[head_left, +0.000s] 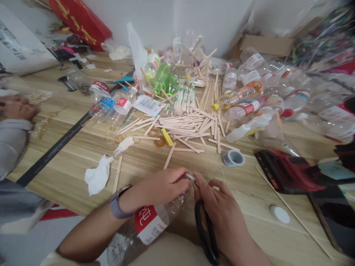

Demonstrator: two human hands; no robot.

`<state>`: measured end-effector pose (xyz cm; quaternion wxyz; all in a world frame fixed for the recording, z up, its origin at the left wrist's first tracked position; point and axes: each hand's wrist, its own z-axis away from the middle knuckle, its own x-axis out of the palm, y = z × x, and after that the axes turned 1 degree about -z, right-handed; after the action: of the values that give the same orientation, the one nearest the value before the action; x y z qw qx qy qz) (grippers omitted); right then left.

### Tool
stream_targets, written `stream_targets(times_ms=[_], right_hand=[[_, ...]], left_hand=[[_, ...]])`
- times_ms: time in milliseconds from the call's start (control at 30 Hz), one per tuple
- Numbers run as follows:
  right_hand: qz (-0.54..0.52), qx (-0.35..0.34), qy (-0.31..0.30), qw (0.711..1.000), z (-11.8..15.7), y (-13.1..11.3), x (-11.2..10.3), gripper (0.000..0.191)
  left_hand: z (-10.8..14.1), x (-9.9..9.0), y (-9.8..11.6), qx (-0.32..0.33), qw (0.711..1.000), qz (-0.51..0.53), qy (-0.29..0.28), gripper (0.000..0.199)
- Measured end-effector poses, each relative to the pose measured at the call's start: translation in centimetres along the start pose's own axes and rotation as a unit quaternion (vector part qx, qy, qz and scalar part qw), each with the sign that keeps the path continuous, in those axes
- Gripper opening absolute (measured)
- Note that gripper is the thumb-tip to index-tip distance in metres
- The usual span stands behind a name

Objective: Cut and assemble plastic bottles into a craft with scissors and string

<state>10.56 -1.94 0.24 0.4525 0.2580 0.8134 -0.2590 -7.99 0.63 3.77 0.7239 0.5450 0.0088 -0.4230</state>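
A transparent plastic bottle (151,224) with a red and white label lies tilted below my left forearm, its base toward me. My left hand (165,184) is closed around the neck end of this bottle. Black-handled scissors (200,225) hang from my right hand (222,208), whose fingers are wrapped about them. Their blades meet the bottle's mouth between my two hands; the exact contact is hidden by my fingers. Beyond my hands, a wooden craft stick (169,156) and a yellow-handled tool (166,137) lie on the table.
Craft sticks (185,125) are heaped mid-table, with many plastic bottles (246,107) behind. A wire spool (233,158), a red and black power tool (288,171), a white cap (280,214) and a thin stick (294,212) lie rightward. Another person's hand (18,108) is at left.
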Motion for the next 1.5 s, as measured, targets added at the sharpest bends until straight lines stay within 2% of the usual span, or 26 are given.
stream_targets(times_ms=[100, 200, 267, 400, 533, 633, 767, 1033, 1267, 1500], right_hand=[[-0.011, 0.007, 0.011, 1.0, 0.5, 0.1, 0.3, 0.055], [-0.025, 0.027, 0.017, 0.999, 1.2, 0.5, 0.7, 0.055], [-0.032, 0.041, 0.027, 0.998, 1.6, 0.8, 0.9, 0.056], [-0.053, 0.044, 0.06, 0.996, 1.7, 1.3, 1.0, 0.057], [-0.09, 0.048, 0.034, 0.994, 1.8, 1.3, 1.2, 0.058], [-0.089, 0.053, 0.016, 0.994, 2.0, 1.3, 1.3, 0.059], [-0.054, 0.055, 0.025, 0.997, 2.0, 1.4, 1.6, 0.062], [-0.036, 0.042, 0.038, 0.998, 1.8, 1.2, 1.5, 0.065], [-0.02, 0.037, 0.023, 0.999, 1.4, 0.9, 1.2, 0.066], [-0.009, 0.023, 0.014, 1.0, 0.3, 0.6, 0.4, 0.065]], left_hand=[[0.0, -0.2, -0.2, -0.001, 1.0, 0.029, -0.009, 0.029], [-0.1, -0.8, -0.8, 0.0, 0.989, 0.141, -0.038, 0.031], [-0.2, -1.0, -1.2, -0.012, 0.963, 0.263, -0.055, 0.033], [-0.6, -0.7, -1.6, -0.042, 0.885, 0.456, -0.085, 0.029], [-1.3, 0.4, -1.8, -0.045, 0.829, 0.545, -0.119, 0.027], [-1.8, 0.9, -2.1, -0.056, 0.81, 0.568, -0.13, 0.026], [-2.0, 0.8, -2.2, -0.074, 0.812, 0.567, -0.116, 0.025], [-1.1, 0.1, -1.4, -0.111, 0.826, 0.55, -0.049, 0.027], [-0.8, -0.1, -1.0, -0.106, 0.866, 0.489, -0.021, 0.026], [-0.9, 0.4, -1.5, -0.08, 0.903, 0.421, -0.028, 0.023]])
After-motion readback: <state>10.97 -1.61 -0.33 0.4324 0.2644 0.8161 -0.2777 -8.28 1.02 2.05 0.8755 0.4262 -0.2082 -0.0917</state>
